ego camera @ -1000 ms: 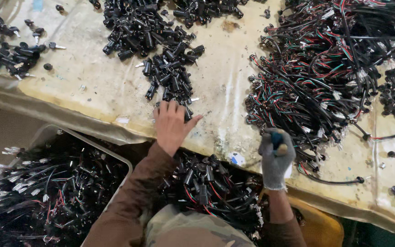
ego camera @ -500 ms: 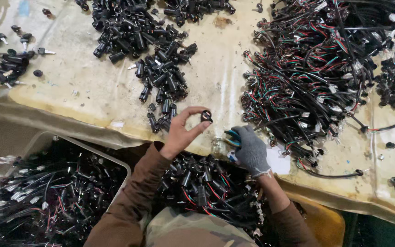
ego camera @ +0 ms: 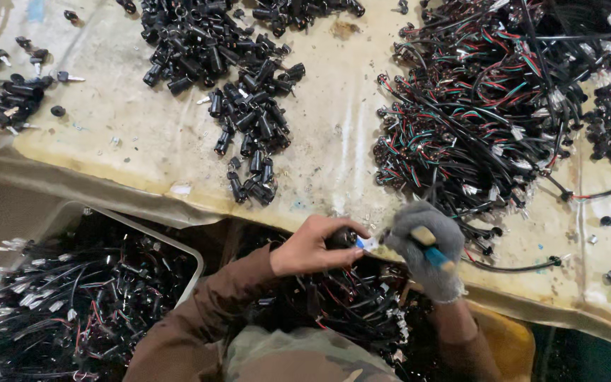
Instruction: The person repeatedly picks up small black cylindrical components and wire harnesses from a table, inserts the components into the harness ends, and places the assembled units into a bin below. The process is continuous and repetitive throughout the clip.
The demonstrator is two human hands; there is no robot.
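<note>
My bare left hand (ego camera: 312,247) is closed around a small black cylindrical part (ego camera: 342,238) at the table's near edge. My right hand (ego camera: 429,251), in a grey knit glove, grips a tool with a blue and tan handle (ego camera: 433,247), its tip against the part. Both hands meet just above my lap, where a heap of black wired parts (ego camera: 348,304) lies. A pile of loose black cylinders (ego camera: 249,120) sits on the table beyond my left hand.
A tangle of black parts with red, green and white wires (ego camera: 489,113) covers the table's right side. A light tray of wired parts (ego camera: 72,304) stands at lower left. Small black parts and keys (ego camera: 15,92) lie at far left on the stained beige table (ego camera: 334,141).
My left hand lifted a black part off the table and drew it back to the near edge. My right hand moved left with the tool to meet it.
</note>
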